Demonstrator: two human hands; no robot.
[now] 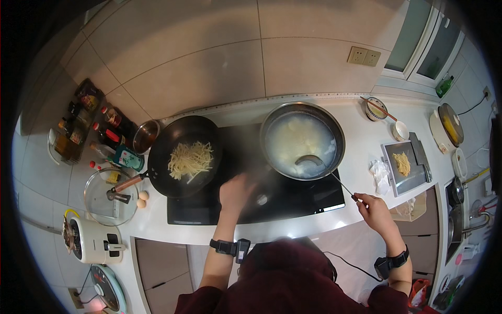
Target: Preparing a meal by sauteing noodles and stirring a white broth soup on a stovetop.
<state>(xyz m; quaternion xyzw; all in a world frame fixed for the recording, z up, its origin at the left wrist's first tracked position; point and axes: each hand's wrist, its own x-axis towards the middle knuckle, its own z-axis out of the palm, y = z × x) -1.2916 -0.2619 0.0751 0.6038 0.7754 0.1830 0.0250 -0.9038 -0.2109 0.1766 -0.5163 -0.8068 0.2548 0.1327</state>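
My right hand (374,212) grips the end of a long-handled metal ladle (342,183). The ladle's bowl lies in cloudy, pale liquid with lumps, inside a wide metal pan (340,151) on the right of the black cooktop (290,200). Over the middle of the cooktop is my left hand (234,192), between the two pans, its fingers blurred by steam. Close by on the left stands a black wok (157,172) with a wooden handle. A heap of pale shredded food (191,160) rests in the wok.
Two eggs (142,199) and a glass lid (94,184) lie left of the wok, near several sauce bottles (104,135). To the right are a cutting board (392,186) with more shreds, a cleaver (420,157) and a patterned bowl (370,114) with chopsticks across it.
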